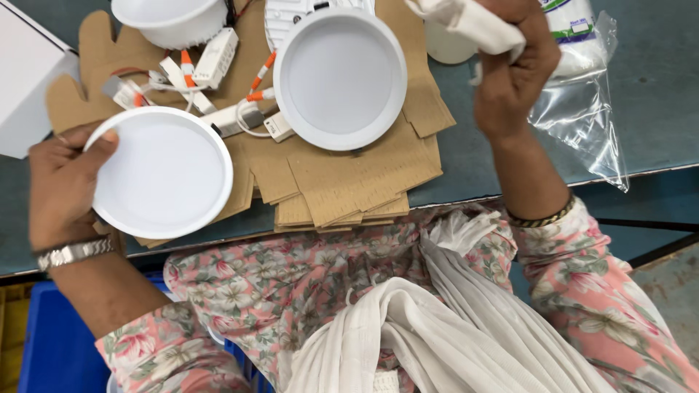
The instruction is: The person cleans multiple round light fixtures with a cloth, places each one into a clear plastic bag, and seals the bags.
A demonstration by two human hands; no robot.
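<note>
While flattened cardboard sheets (342,182) are lying across the table (655,87), the left hand (62,185) is gripping a round white downlight (164,172) by its near-left rim and the right hand (513,69) is closing around a white cloth (466,22). Wiping looks not yet begun; a second downlight (340,78) and a third (171,20) are waiting farther off.

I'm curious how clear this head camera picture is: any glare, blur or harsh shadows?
Head view: even, soft light, only faint shadows under the cardboard; the round white lamp in the left hand looks nearly washed out; the clear plastic bag shows glints; the right hand with its white cloth is slightly soft.
</note>
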